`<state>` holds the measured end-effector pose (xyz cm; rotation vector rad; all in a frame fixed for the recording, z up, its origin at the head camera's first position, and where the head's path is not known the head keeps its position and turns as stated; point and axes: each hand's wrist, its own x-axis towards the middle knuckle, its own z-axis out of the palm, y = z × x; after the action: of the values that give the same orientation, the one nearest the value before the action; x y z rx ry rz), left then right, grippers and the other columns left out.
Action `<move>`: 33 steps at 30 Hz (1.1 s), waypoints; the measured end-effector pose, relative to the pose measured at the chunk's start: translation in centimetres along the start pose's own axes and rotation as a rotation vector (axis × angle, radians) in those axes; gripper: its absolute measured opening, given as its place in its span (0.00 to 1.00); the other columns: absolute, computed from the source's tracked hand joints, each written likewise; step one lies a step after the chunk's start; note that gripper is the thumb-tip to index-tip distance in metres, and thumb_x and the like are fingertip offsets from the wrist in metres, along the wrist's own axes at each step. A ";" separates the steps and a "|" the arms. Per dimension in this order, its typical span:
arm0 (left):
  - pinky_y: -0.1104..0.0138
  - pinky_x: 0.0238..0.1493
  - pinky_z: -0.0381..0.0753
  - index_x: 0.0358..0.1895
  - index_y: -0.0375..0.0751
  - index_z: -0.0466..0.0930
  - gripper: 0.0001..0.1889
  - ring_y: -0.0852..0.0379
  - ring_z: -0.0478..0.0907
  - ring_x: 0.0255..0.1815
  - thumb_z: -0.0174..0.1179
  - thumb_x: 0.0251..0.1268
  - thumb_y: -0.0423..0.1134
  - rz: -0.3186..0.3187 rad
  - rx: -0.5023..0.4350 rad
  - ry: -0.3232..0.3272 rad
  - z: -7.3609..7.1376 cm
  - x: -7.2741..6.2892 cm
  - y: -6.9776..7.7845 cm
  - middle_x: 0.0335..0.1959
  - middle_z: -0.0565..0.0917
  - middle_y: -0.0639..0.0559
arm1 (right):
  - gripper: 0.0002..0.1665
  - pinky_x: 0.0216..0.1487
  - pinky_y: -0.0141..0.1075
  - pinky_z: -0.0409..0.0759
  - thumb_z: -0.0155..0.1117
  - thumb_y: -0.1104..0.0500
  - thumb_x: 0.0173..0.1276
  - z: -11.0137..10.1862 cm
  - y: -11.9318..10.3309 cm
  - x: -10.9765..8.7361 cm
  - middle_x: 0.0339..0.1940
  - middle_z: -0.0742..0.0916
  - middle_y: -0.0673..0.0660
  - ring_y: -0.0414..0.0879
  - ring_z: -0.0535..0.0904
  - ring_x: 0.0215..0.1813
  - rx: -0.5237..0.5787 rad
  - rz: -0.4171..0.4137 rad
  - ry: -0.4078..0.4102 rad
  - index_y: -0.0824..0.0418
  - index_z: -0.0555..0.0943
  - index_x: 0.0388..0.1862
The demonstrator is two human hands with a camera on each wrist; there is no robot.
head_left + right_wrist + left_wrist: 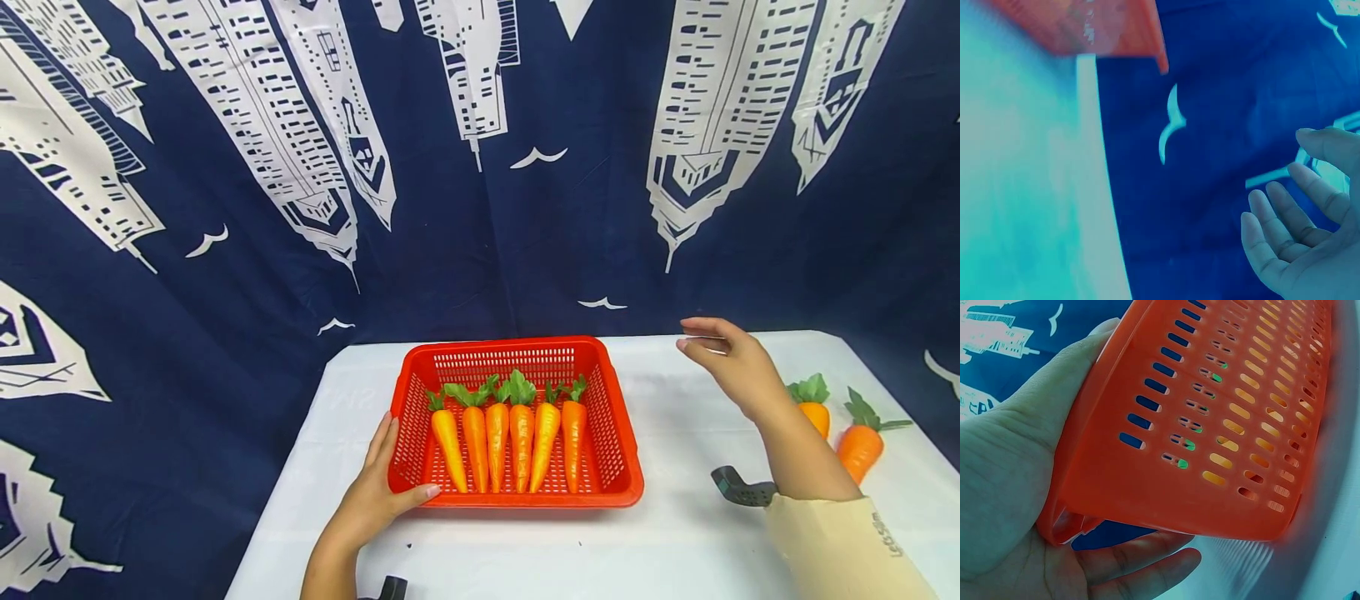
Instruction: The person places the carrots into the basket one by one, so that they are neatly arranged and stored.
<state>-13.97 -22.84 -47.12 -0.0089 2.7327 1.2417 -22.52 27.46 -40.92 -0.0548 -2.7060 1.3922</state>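
A red plastic basket (pixel 525 500) with slotted walls stands on the white table. Several orange carrots (pixel 522 446) with green leafy tops lie side by side in it, tops toward the far wall. My left hand (pixel 371 500) grips the basket's near left corner, thumb on the front rim and fingers along the left side. The left wrist view shows that hand (pixel 1016 469) up close around the basket's rim (pixel 1094 381). Raised over the table right of the basket, my right hand (pixel 731 358) holds nothing; its fingers (pixel 1266 240) are loosely bent and spread apart.
Two more carrots lie at the table's right side, one carrot (pixel 813 417) partly behind my right forearm, the other carrot (pixel 861 450) nearer the edge. A dark blue cloth (pixel 480 283) printed with white buildings hangs behind the white table (pixel 675 467).
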 end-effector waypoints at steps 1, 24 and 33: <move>0.32 0.70 0.65 0.83 0.60 0.39 0.65 0.34 0.61 0.78 0.77 0.46 0.62 0.001 0.001 0.001 0.0 0.0 0.0 0.85 0.38 0.63 | 0.38 0.64 0.69 0.71 0.56 0.40 0.76 -0.4 0.5 -0.1 0.71 0.75 0.70 0.69 0.72 0.70 -0.008 0.009 0.005 0.61 0.67 0.76; 0.31 0.70 0.63 0.83 0.63 0.38 0.65 0.34 0.58 0.79 0.76 0.47 0.61 0.001 -0.002 -0.009 0.1 0.2 -0.1 0.85 0.37 0.64 | 0.44 0.72 0.73 0.53 0.50 0.46 0.79 -8.7 11.2 -6.1 0.76 0.60 0.80 0.78 0.54 0.74 -0.048 0.359 0.233 0.69 0.50 0.81; 0.33 0.70 0.65 0.83 0.61 0.38 0.65 0.34 0.60 0.78 0.77 0.48 0.60 0.001 0.009 -0.001 0.1 0.2 -0.2 0.85 0.37 0.63 | 0.34 0.76 0.57 0.65 0.46 0.55 0.82 -8.8 14.8 -7.5 0.79 0.61 0.72 0.49 0.75 0.65 -0.091 0.498 0.388 0.58 0.55 0.83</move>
<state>-14.12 -22.89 -47.33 -0.0056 2.7373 1.2299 -14.31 42.63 -48.34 -0.9553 -2.5080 1.1883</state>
